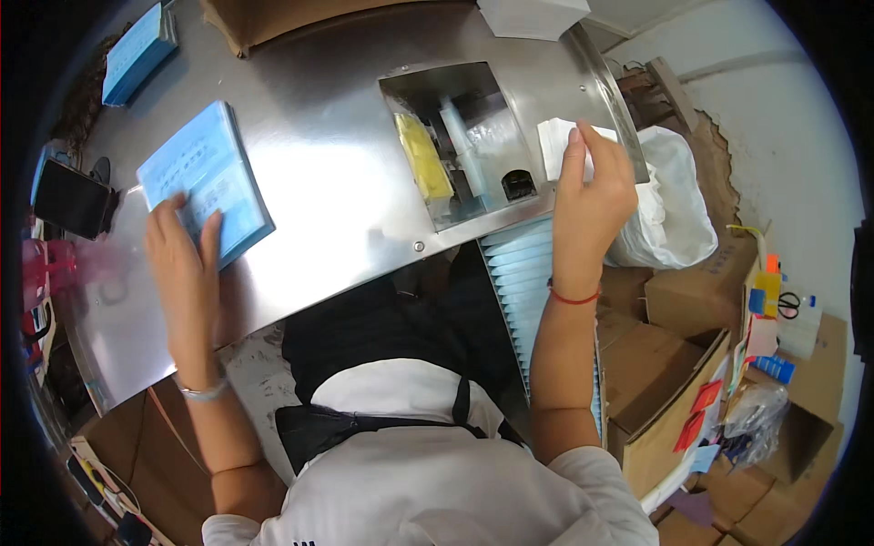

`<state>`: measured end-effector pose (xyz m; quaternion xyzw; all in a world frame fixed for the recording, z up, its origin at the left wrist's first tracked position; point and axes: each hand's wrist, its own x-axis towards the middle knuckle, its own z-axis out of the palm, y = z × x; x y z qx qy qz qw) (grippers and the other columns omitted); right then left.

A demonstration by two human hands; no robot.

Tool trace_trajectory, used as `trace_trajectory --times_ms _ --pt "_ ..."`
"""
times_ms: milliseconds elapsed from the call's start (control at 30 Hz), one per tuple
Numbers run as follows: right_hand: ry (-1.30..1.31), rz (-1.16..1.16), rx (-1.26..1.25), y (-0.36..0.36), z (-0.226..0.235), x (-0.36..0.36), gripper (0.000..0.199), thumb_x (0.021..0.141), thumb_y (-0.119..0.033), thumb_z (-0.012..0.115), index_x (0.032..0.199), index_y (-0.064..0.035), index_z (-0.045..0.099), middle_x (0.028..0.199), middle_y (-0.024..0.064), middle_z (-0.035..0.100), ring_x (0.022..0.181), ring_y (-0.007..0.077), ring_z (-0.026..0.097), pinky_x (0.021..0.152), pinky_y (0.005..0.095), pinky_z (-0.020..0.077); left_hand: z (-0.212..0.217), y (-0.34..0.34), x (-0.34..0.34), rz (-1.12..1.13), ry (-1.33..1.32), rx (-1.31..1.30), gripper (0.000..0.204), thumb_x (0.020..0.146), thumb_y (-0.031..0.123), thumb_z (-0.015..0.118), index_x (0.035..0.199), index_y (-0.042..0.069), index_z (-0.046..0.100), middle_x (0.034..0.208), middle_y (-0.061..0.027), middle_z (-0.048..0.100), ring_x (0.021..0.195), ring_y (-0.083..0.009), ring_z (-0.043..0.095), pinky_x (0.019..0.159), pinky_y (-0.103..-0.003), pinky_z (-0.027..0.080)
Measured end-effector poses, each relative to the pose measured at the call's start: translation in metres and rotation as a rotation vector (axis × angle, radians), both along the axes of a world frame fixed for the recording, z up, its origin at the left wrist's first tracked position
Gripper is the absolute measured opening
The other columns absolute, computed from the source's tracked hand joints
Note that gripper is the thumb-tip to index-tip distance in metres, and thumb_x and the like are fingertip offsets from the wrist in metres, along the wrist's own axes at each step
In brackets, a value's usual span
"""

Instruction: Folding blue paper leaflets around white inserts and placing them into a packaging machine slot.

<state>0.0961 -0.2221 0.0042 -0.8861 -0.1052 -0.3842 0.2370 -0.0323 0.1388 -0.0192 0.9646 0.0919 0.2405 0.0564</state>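
Note:
A stack of flat light-blue packets (214, 150) with printed faces lies on the left of the metal table. Across its lower edge rests my left hand (182, 241), its fingers and thumb apart on the top packet. My right hand (596, 187) is raised at the table's right end, thumb and forefinger brought together in a pinch. Just behind those fingertips is a folded white paper or cloth (553, 146). Whether the pinch holds its edge or something small, I cannot make out.
A recessed opening in the metal table (319, 164) holds a yellow packet (423, 159) and a pale tube-like item (462, 146). Below it, an open drawer or box of light-blue packets (519, 291). A white bag (678, 200) and cardboard boxes (692, 296) stand right; another blue stack (137, 55) sits far left.

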Motion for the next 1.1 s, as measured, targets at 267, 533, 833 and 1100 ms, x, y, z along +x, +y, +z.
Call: trace_trajectory --times_ms 267,533,833,1100 --pt "0.212 0.013 -0.249 -0.013 -0.018 -0.005 0.023 0.084 -0.007 0.066 0.106 -0.0001 0.071 0.105 0.0138 0.059 0.097 0.0338 0.054 0.084 0.0428 0.0463 0.016 -0.076 0.025 -0.218 -0.016 -0.005 0.026 0.087 0.022 0.071 0.098 0.003 0.057 0.122 -0.0236 0.057 0.112 -0.0425 0.053 0.091 -0.054 0.044" --pt "0.044 0.398 -0.121 -0.003 0.006 -0.032 0.038 0.08 -0.001 0.062 0.115 -0.0109 0.071 0.114 0.0118 0.065 0.11 0.0319 0.059 0.093 0.0429 0.0485 -0.002 -0.139 0.022 -0.563 0.122 -0.259 0.032 0.081 0.011 0.071 0.109 0.003 0.06 0.136 -0.0247 0.048 0.127 -0.0433 0.044 0.101 -0.06 0.036" --pt "0.212 0.641 -0.242 0.073 -0.025 -0.03 0.022 0.077 -0.007 0.063 0.098 -0.005 0.07 0.103 0.0107 0.065 0.101 0.0318 0.06 0.104 0.0555 0.0387 0.0 -0.12 0.021 -0.56 0.097 -0.138 0.045 0.074 0.026 0.077 0.112 0.01 0.06 0.141 -0.0178 0.045 0.13 -0.0412 0.04 0.106 -0.051 0.032" --pt "0.168 -0.043 -0.343 0.006 -0.025 -0.01 0.021 0.088 -0.008 0.063 0.105 0.0038 0.068 0.102 0.0139 0.06 0.091 0.0325 0.054 0.081 0.0423 0.0476 0.019 -0.142 0.057 -0.48 0.157 0.068 0.048 0.075 0.042 0.078 0.104 0.006 0.062 0.147 -0.0222 0.043 0.14 -0.0435 0.035 0.11 -0.061 0.027"
